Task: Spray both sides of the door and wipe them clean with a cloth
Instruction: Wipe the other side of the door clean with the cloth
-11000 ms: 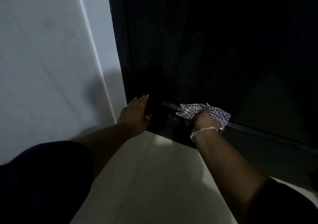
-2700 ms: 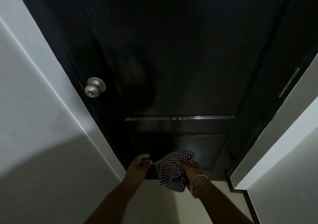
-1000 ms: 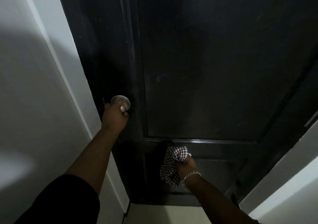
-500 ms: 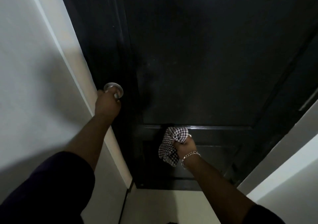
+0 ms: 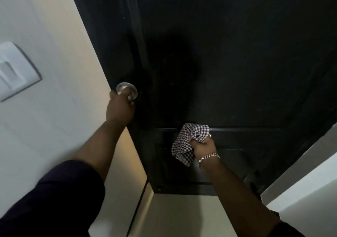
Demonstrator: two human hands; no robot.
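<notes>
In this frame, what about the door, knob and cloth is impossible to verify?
- Head view: most of the knob is covered by the left hand.
- Head view: the door is too dark to show spray or dirt; its top is cut off.
- Head view: the right hand hides part of the cloth.

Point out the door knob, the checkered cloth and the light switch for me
door knob (image 5: 125,88): head view, on the round metal plate above the fingers of the left hand (image 5: 119,109).
checkered cloth (image 5: 193,136): head view, on the bunched fabric by the right hand (image 5: 203,148).
light switch (image 5: 14,71): head view, on its white plate.
</notes>
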